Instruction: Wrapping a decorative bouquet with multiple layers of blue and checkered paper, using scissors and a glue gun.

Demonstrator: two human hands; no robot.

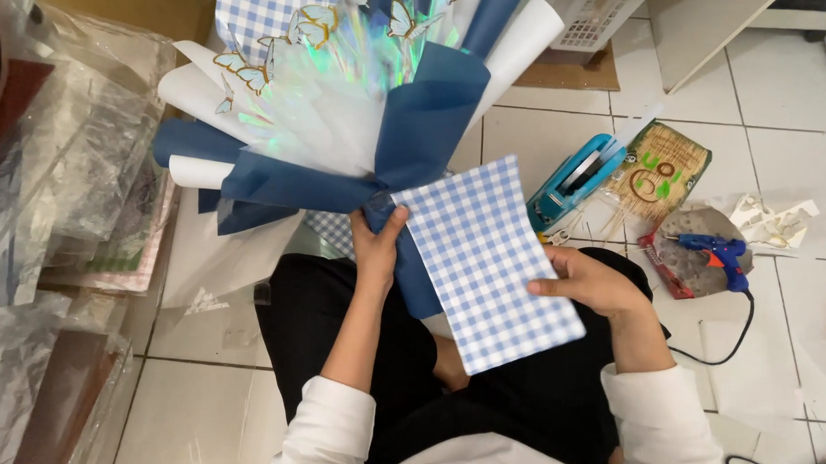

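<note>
White tiles (563,137): glue gun (716,254), tape dispenser (575,181).

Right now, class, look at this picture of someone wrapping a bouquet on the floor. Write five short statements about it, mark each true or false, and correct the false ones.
1. The left hand grips the bouquet where its wrapping gathers. True.
2. The right hand holds a plain red sheet. False: it holds a blue and white checked sheet by its right edge.
3. A blue glue gun lies on the tiled floor to the person's right. True.
4. The bouquet is wrapped in green paper. False: the wrapping is dark blue and white, with an iridescent film.
5. The glue gun is in the right hand. False: it lies apart from it.
</note>
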